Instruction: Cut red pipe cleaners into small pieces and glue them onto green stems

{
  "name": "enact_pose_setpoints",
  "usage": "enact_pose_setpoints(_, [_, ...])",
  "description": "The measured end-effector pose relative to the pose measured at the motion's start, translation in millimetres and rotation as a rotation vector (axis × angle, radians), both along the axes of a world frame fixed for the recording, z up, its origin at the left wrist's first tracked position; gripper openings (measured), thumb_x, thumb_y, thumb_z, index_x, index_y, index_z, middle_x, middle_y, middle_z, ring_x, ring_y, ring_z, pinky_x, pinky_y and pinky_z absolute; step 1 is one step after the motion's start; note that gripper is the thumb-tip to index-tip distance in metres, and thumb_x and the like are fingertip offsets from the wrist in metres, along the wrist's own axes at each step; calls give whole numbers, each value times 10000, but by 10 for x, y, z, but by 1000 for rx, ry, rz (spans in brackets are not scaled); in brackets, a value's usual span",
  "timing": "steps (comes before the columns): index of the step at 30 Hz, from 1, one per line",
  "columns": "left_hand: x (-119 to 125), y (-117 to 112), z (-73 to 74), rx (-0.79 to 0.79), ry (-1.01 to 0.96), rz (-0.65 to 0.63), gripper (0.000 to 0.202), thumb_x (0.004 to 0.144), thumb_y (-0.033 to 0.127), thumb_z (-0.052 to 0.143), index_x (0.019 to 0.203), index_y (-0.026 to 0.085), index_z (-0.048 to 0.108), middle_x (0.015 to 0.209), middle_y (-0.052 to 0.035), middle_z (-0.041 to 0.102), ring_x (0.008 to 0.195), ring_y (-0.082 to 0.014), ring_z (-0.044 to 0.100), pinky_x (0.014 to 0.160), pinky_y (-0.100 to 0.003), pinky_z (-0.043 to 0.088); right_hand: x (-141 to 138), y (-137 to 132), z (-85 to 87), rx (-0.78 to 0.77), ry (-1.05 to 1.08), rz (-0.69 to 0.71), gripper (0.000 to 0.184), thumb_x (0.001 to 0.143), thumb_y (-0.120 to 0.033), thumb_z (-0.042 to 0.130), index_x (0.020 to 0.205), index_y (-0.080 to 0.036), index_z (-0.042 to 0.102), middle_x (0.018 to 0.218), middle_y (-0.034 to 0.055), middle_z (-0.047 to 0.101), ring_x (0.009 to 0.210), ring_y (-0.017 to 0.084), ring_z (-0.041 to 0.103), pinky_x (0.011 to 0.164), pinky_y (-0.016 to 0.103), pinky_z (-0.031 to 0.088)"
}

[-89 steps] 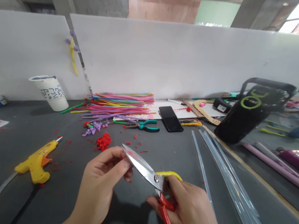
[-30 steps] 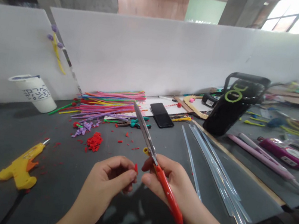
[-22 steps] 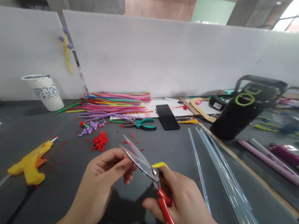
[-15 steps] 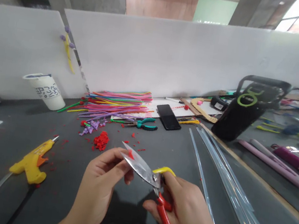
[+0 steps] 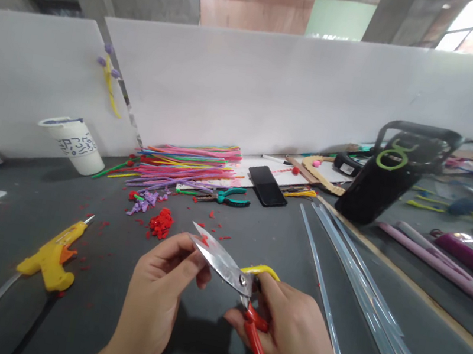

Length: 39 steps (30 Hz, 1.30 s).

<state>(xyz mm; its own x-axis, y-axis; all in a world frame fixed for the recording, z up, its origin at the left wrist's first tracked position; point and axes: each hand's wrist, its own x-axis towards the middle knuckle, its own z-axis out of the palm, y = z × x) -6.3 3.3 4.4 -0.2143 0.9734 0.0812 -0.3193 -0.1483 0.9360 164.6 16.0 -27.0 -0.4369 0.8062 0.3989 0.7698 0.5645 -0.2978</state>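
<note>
My right hand (image 5: 292,320) grips a pair of scissors (image 5: 224,268) with red and yellow handles. Their blades point left and stand slightly apart, and a small red bit (image 5: 205,240) shows between them near the tips. Thumb and fingers of my left hand (image 5: 157,293) are pinched together right at the lower blade; whatever they hold is mostly hidden, though it seems to be the red bit. Just beyond lies a heap of small red pieces (image 5: 161,223), with purple pieces (image 5: 147,202) to its upper left.
A yellow glue gun (image 5: 51,255) lies at left, near a white cup (image 5: 73,144). Behind are coloured pipe cleaners (image 5: 189,163), pliers (image 5: 226,197) and a phone (image 5: 267,185). Clear glue sticks (image 5: 356,274) and a black bottle (image 5: 379,182) are at right.
The scissor blades have come a little closer together, and the red handle has swung slightly left. Less red shows between the blades. My left hand stays almost in place.
</note>
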Motion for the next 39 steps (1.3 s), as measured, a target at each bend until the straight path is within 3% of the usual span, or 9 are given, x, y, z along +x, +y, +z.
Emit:
enact_pose_setpoints(28, [-16, 11, 36, -26, -49, 13, 13, 681, 167, 674, 678, 180, 673, 582, 32, 611, 509, -59, 517, 473, -143, 419, -11, 14, 34, -24, 42, 16, 328, 797, -486, 446, 650, -194, 475, 470, -20, 491, 401, 125, 465, 421, 228, 247])
enact_pose_setpoints(32, [-6, 31, 51, -82, -44, 15, 30, 657, 180, 684, 676, 167, 665, 590, 17, 627, 493, -70, 531, 456, -156, 423, -8, 37, 111, -279, 164, -8, 299, 749, -446, 508, 594, -203, 428, 463, -47, 430, 405, 97, 378, 410, 214, 243])
enact_pose_setpoints(36, [40, 48, 89, -165, 14, -21, 77, 623, 192, 692, 624, 146, 631, 554, 12, 607, 466, -70, 507, 446, -164, 406, -10, 86, 217, -588, 454, 28, 273, 763, -373, 478, 571, -195, 402, 492, -55, 399, 441, 78, 376, 420, 188, 283])
enact_pose_setpoints(39, [69, 46, 90, -190, 70, -61, 90, 623, 199, 680, 620, 140, 612, 547, 10, 597, 471, -73, 496, 456, -170, 392, -36, 122, 278, -753, 629, -32, 234, 759, -362, 461, 604, -187, 448, 450, -67, 400, 371, 67, 368, 373, 183, 278])
